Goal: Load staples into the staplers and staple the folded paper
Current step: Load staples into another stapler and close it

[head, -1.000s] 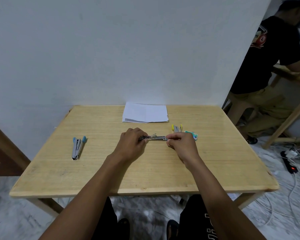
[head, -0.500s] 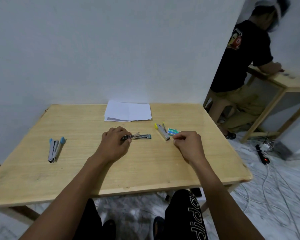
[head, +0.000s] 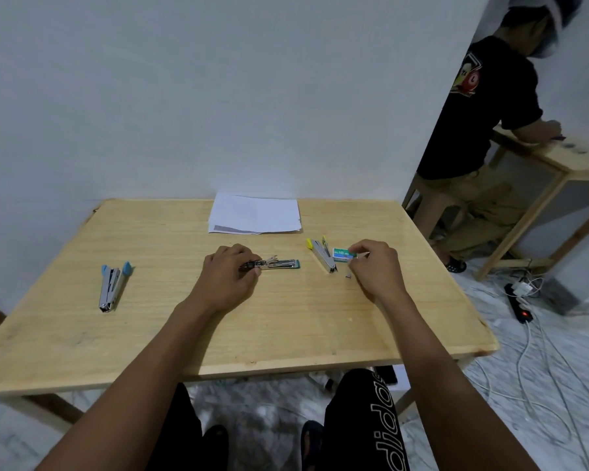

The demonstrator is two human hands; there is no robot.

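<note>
Wooden table (head: 354,328) carries all items: my left grip (head: 230,277) is curled closed round the rear end of the green stapler (head: 279,264), which lies opened out flat near the table's centre, while my right grip (head: 376,266) pinches the right end of the staple box (head: 342,254) between thumb and forefinger. Just left of that box lies the yellow stapler (head: 322,256). The blue stapler (head: 111,287) lies well apart at the left, and the folded paper (head: 255,214) sits at the far edge against the wall.
</note>
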